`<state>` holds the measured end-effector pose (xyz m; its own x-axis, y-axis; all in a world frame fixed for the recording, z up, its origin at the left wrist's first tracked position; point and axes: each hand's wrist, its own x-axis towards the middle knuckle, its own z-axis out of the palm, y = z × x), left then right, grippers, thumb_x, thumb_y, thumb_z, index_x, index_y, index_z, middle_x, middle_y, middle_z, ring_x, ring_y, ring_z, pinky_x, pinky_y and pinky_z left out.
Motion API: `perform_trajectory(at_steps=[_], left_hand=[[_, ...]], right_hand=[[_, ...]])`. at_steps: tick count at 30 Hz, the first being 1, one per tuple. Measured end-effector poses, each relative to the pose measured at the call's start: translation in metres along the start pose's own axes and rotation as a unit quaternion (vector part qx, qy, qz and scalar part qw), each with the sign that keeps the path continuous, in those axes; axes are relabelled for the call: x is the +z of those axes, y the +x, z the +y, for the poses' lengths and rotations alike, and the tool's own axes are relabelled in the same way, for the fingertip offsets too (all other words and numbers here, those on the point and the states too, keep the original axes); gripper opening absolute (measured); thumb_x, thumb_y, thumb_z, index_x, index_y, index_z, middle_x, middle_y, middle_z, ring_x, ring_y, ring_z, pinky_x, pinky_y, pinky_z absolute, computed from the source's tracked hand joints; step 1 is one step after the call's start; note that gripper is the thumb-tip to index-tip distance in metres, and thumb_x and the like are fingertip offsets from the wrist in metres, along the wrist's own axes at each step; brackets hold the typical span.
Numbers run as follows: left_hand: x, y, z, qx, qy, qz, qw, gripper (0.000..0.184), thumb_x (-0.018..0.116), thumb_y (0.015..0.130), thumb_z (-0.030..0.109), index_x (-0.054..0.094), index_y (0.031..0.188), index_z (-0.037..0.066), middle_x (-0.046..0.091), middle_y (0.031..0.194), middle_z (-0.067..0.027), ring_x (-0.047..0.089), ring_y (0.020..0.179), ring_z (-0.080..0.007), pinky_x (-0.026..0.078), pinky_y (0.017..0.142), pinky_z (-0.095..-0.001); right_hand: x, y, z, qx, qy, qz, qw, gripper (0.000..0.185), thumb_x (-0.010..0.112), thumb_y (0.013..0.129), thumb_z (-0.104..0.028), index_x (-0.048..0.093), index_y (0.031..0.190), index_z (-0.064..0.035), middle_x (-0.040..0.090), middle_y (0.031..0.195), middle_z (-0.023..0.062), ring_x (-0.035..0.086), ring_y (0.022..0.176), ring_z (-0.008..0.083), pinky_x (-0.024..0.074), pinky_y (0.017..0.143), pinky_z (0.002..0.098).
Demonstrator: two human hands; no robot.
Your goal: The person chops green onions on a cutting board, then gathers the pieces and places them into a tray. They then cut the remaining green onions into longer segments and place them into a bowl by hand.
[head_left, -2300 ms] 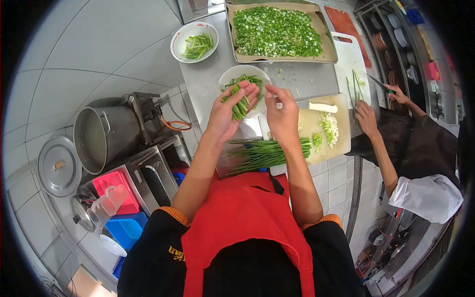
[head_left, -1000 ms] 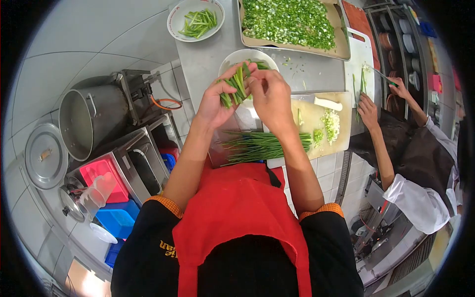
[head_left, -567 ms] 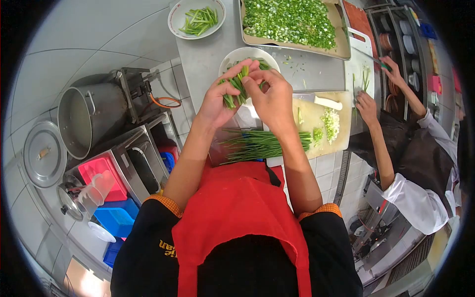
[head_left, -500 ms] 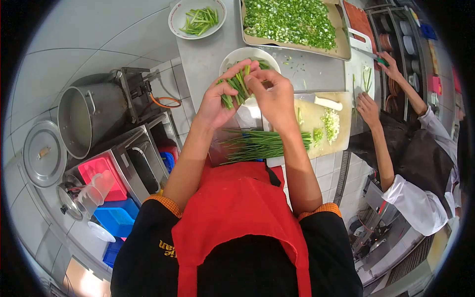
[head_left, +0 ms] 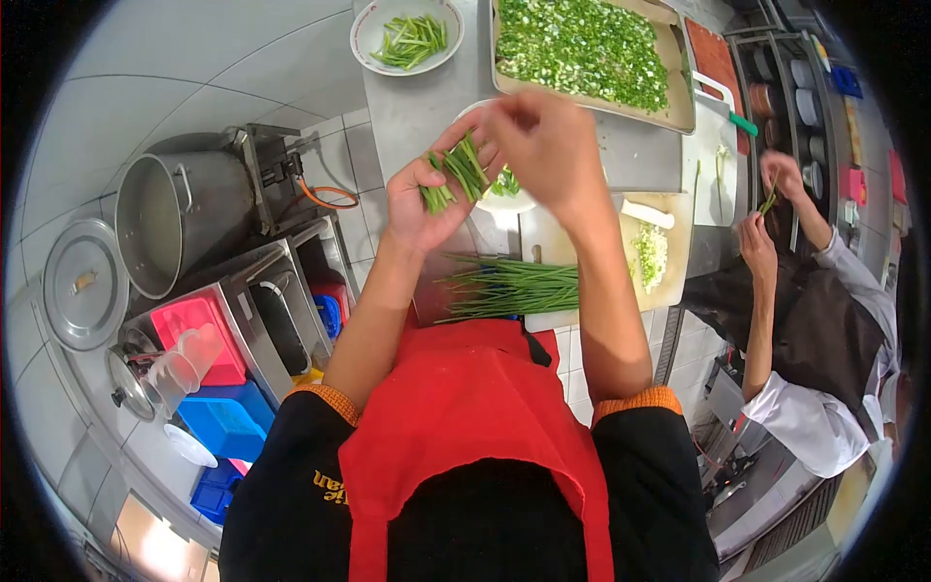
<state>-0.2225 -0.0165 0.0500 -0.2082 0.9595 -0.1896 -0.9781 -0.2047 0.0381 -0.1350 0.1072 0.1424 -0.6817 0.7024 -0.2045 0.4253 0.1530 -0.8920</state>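
My left hand (head_left: 415,215) is palm up, its fingers curved around a bundle of short-cut green onion pieces (head_left: 468,171). My right hand (head_left: 551,145) is raised to the right of it, blurred by motion; its fingers are partly hidden and I cannot see what they hold. Below the hands, a white bowl (head_left: 509,202) with green pieces is partly covered. Long green onion stalks (head_left: 514,289) lie nearer my apron, their right ends on a cutting board (head_left: 669,215). On that board are chopped pale onion bits (head_left: 650,257) and a white knife handle (head_left: 647,213).
At the back stands a lined tray (head_left: 682,109) of chopped green onion, with another bowl (head_left: 361,41) of cut pieces to its left. On the right, a co-worker's hands (head_left: 759,242) hold a green stalk beside a white board (head_left: 708,170) and green-handled knife (head_left: 743,124). A large pot (head_left: 150,225) stands left.
My right hand has left the bundle and moved up and right. The left hand keeps the pieces, now more open. The co-worker has put the knife down and lifted a stalk.
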Motion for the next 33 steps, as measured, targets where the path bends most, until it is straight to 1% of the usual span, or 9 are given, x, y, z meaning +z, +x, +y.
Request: perform_trajectory(at_steps=[7, 9, 13, 15, 19, 24, 29, 31, 33], left_hand=[[0.0, 0.007, -0.007, -0.001, 0.04, -0.035, 0.999, 0.089, 0.048, 0.066, 0.011, 0.028, 0.15, -0.008, 0.028, 0.158, -0.0247, 0.022, 0.15, -0.0334, 0.016, 0.124, -0.0449], [-0.001, 0.008, -0.006, -0.008, 0.032, -0.036, 0.999, 0.089, 0.048, 0.066, 0.012, 0.028, 0.15, -0.008, 0.028, 0.158, -0.0245, 0.022, 0.15, -0.0332, 0.016, 0.124, -0.0444], [0.001, 0.011, -0.005, 0.0, 0.04, -0.023, 0.999, 0.089, 0.049, 0.066, 0.012, 0.028, 0.151, -0.008, 0.027, 0.159, -0.024, 0.022, 0.15, -0.0328, 0.018, 0.124, -0.0437], [-0.001, 0.011, -0.006, 0.003, 0.041, -0.038, 0.998, 0.089, 0.049, 0.066, 0.012, 0.027, 0.151, -0.007, 0.027, 0.159, -0.0236, 0.022, 0.15, -0.0327, 0.018, 0.124, -0.0442], [-0.003, 0.009, -0.006, 0.003, 0.019, -0.048, 0.999, 0.09, 0.05, 0.066, 0.012, 0.027, 0.15, -0.008, 0.026, 0.16, -0.0234, 0.023, 0.15, -0.0342, 0.019, 0.124, -0.0462], [-0.002, 0.008, -0.003, 0.005, -0.004, -0.045, 0.999, 0.091, 0.051, 0.064, 0.011, 0.027, 0.15, -0.008, 0.025, 0.16, -0.0232, 0.022, 0.15, -0.0365, 0.02, 0.124, -0.0462], [-0.001, 0.008, -0.006, -0.009, -0.022, -0.038, 0.999, 0.092, 0.051, 0.063, 0.011, 0.028, 0.15, -0.008, 0.026, 0.16, -0.0224, 0.022, 0.15, -0.0356, 0.02, 0.124, -0.0455], [0.001, 0.008, -0.006, -0.005, -0.005, -0.024, 1.0, 0.093, 0.052, 0.062, 0.013, 0.028, 0.15, -0.008, 0.025, 0.16, -0.0219, 0.022, 0.15, -0.0337, 0.02, 0.124, -0.0448], [0.0, 0.008, -0.004, -0.008, 0.004, -0.019, 1.0, 0.094, 0.052, 0.062, 0.013, 0.027, 0.151, -0.008, 0.024, 0.161, -0.0217, 0.021, 0.151, -0.0326, 0.019, 0.125, -0.0442]], right_hand=[[0.008, -0.029, 0.034, -0.043, -0.085, 0.023, 0.995, 0.017, 0.063, 0.087, -0.01, 0.07, 0.084, 0.0053, 0.069, 0.076, 0.0187, 0.068, 0.068, 0.0311, 0.0528, 0.067, 0.038], [0.003, -0.028, 0.038, 0.015, -0.04, -0.015, 0.999, 0.018, 0.067, 0.089, -0.012, 0.069, 0.094, 0.005, 0.069, 0.077, 0.0118, 0.064, 0.068, 0.0155, 0.0509, 0.066, 0.0313], [-0.002, -0.029, 0.032, 0.081, 0.004, -0.035, 0.996, 0.019, 0.069, 0.089, -0.013, 0.069, 0.093, 0.0053, 0.07, 0.078, 0.0113, 0.063, 0.069, 0.0154, 0.0505, 0.069, 0.0306], [0.005, -0.03, 0.037, -0.033, -0.064, -0.001, 0.997, 0.019, 0.066, 0.091, -0.013, 0.069, 0.092, 0.0055, 0.069, 0.077, 0.0106, 0.062, 0.066, 0.0139, 0.0499, 0.064, 0.0301], [0.002, -0.027, 0.04, -0.03, -0.063, -0.012, 0.998, 0.019, 0.063, 0.091, -0.013, 0.07, 0.093, 0.0054, 0.069, 0.077, 0.0082, 0.061, 0.066, 0.0121, 0.049, 0.055, 0.0275], [-0.018, -0.018, 0.026, 0.134, 0.064, -0.054, 0.987, 0.021, 0.062, 0.09, -0.013, 0.071, 0.086, 0.0052, 0.064, 0.066, 0.0076, 0.06, 0.056, 0.01, 0.0486, 0.053, 0.0275], [-0.011, 0.028, 0.0, -0.01, 0.105, -0.015, 0.994, 0.024, 0.063, 0.093, -0.015, 0.069, 0.1, 0.0064, 0.069, 0.08, 0.0055, 0.064, 0.07, 0.0116, 0.0529, 0.062, 0.0257], [-0.003, 0.034, -0.005, -0.163, 0.098, 0.1, 0.977, 0.024, 0.066, 0.092, -0.017, 0.07, 0.098, 0.0059, 0.07, 0.081, 0.0081, 0.065, 0.073, 0.0133, 0.0529, 0.068, 0.0274], [-0.005, 0.012, -0.001, -0.129, 0.031, 0.072, 0.989, 0.022, 0.067, 0.091, -0.016, 0.07, 0.098, 0.0048, 0.07, 0.082, 0.0102, 0.065, 0.073, 0.0145, 0.0526, 0.067, 0.0282]])
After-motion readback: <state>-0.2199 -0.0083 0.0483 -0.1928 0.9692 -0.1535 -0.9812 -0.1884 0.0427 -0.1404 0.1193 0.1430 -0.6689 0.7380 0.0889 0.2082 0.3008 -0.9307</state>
